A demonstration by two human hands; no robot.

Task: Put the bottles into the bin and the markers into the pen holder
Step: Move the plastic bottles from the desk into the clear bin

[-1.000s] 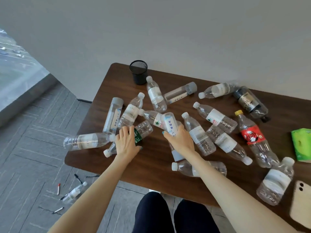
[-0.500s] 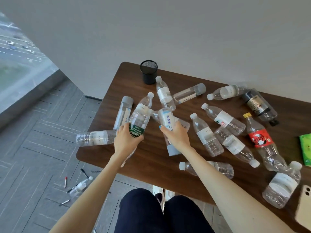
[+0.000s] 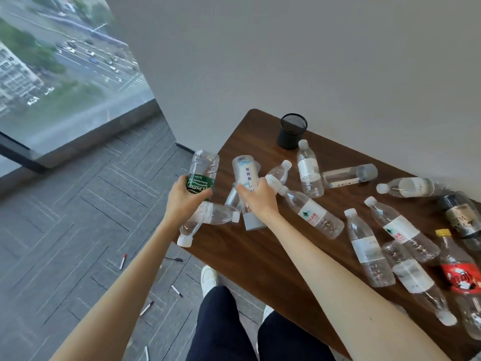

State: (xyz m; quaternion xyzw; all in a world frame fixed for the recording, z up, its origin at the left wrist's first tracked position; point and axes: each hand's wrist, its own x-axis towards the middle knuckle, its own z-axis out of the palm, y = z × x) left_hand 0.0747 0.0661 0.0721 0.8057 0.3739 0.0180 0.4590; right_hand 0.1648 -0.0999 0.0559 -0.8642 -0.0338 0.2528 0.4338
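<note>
Two bottles: now lifted off dark wooden tabletop (image 3: 263,259).
Left hand (image 3: 185,202) grip: holds green-labelled clear bottle (image 3: 202,175).
Right hand (image 3: 257,201) grip: holds blue-printed clear bottle (image 3: 244,171).
Bin: unseen.

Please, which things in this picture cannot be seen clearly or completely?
Bin: nowhere in the head view.
Red-label bottle: cut by the right edge.
Markers on the floor: too small for detail.
Pen holder: inside too dark to judge.
Clear bottle at the table edge: partly behind the left hand holding the green-label bottle.
Blue-print bottle: middle covered by the right hand.
</note>
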